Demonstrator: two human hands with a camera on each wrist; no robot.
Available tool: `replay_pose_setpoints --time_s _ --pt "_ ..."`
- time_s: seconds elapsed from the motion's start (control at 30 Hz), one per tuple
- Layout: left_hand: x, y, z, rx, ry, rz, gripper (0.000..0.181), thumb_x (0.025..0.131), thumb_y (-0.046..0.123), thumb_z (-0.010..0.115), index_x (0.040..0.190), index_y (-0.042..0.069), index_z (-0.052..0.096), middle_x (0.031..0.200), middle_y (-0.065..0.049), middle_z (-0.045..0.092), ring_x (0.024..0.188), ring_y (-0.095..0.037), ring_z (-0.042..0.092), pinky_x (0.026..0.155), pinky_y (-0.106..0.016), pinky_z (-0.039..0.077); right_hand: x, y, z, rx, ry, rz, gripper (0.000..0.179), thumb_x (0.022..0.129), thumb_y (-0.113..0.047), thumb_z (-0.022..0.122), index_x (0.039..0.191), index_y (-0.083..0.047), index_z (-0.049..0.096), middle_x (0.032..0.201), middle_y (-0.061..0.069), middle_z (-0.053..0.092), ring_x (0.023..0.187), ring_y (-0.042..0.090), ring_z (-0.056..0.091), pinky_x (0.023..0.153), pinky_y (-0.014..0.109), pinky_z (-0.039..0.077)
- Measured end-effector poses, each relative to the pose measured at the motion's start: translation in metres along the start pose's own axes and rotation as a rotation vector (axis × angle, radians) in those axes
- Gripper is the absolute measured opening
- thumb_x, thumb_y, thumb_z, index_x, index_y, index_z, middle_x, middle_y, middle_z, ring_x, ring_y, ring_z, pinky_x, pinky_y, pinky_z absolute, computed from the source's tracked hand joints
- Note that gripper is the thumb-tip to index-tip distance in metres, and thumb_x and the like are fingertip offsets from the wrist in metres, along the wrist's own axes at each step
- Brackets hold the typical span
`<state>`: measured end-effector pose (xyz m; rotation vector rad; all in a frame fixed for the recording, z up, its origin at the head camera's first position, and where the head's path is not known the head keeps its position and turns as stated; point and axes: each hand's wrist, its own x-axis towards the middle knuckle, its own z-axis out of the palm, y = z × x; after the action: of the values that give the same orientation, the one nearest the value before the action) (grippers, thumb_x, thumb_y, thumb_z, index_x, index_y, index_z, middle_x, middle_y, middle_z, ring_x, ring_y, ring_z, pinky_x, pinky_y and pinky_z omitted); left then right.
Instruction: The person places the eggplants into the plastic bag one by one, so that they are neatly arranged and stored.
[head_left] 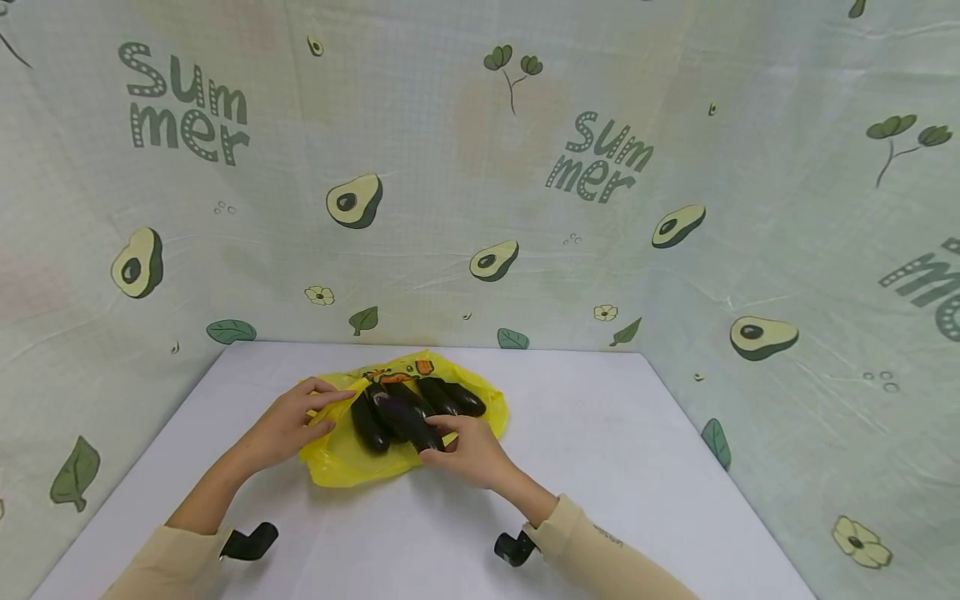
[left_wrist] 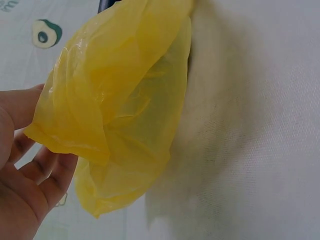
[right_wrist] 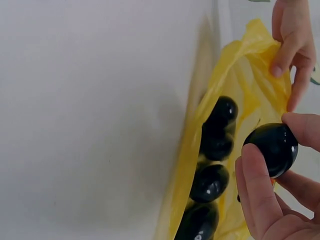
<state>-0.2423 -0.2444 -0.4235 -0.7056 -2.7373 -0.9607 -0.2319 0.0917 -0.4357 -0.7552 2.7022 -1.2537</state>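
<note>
A yellow plastic bag (head_left: pixel 337 467) lies spread on the table, its mouth facing me. My right hand (head_left: pixel 477 454) grips the near end of a dark purple eggplant (head_left: pixel 405 417), with thumb and fingertips around it; the right wrist view shows that glossy round end (right_wrist: pixel 274 150) above the others. Several more eggplants (head_left: pixel 367 427) rest side by side in the bag. At the bag's left edge, my left hand (head_left: pixel 288 425) pinches the thin plastic (left_wrist: pixel 75 120), the thumb on one side and fingers on the other. Some fingertips are hidden behind it.
A white table surface (head_left: pixel 615 467) extends around the bag. Behind and beside it hangs a pale cloth (head_left: pixel 420 275) printed with avocados, leaves and lettering. Black camera mounts (head_left: pixel 251 542) stick out from both wrists near the sleeves.
</note>
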Motion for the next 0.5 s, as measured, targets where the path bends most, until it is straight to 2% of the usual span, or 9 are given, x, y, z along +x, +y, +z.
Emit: replay_pose_setpoints --time_s 0.17,0.37,0.5 --pt "-0.001 -0.003 0.001 -0.004 0.006 0.021 0.049 0.095 0.001 0.076 0.142 0.012 0.07 0.125 -0.007 0.061 0.105 -0.024 0.055 0.076 -0.026 0.049 0.005 -0.003 0.01 -0.002 0.004 -0.025 0.051 0.091 -0.026 0.085 0.137 -0.009 0.071 0.12 0.012 0.075 0.081 0.015 0.073 0.069 0.021 0.056" --pt "-0.002 -0.006 0.001 -0.002 0.008 0.038 0.049 0.095 0.0 0.077 0.142 0.012 0.07 0.123 -0.005 0.061 0.102 -0.022 0.054 0.075 -0.026 0.048 0.008 -0.006 0.02 0.009 0.0 -0.034 0.051 0.091 -0.026 0.085 0.137 -0.009 0.071 0.121 0.013 0.075 0.079 0.006 0.07 0.069 0.02 0.056" --pt "-0.002 -0.006 0.001 0.0 0.01 0.044 0.05 0.095 0.0 0.077 0.143 0.012 0.069 0.123 -0.005 0.061 0.099 -0.02 0.054 0.074 -0.026 0.048 0.011 -0.007 0.026 0.017 -0.005 -0.033 0.051 0.091 -0.025 0.085 0.138 -0.01 0.071 0.121 0.012 0.075 0.079 0.009 0.071 0.069 0.019 0.056"
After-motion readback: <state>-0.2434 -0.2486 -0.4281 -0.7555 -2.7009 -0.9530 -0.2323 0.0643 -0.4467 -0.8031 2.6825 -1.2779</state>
